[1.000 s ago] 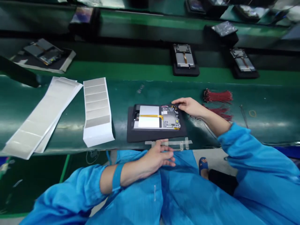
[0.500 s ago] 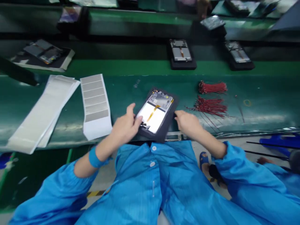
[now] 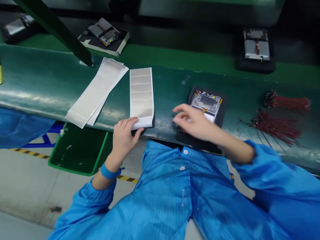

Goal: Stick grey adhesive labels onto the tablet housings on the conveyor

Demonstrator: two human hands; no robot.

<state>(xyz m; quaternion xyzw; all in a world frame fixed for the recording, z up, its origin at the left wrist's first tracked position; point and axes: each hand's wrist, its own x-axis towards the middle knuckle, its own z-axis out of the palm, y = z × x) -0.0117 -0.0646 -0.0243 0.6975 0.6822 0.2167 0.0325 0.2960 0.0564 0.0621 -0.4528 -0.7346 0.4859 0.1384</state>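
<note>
My left hand (image 3: pixel 124 135) pinches the near end of a white strip of grey labels (image 3: pixel 141 95) at the front edge of the green bench (image 3: pixel 50 83). My right hand (image 3: pixel 192 122) hovers blurred between that strip and an opened tablet (image 3: pixel 207 103), its fingers spread and nothing in them. The tablet shows its circuit board and lies in a black foam tray (image 3: pixel 222 113), partly hidden by my right hand and forearm. Blue sleeves cover both my arms.
A second, longer stack of label strips (image 3: pixel 96 91) lies to the left. Bundles of red wires (image 3: pixel 280 125) lie at the right. Another tablet in a tray (image 3: pixel 256 50) and a pile of parts (image 3: pixel 105 35) sit behind on the belt. A green bin (image 3: pixel 77 153) stands below the bench.
My left hand left the tablet tray and took hold of the label strip's near end. My right hand moved left across the tray. The tablet now lies upright on the bench; the view swung left.
</note>
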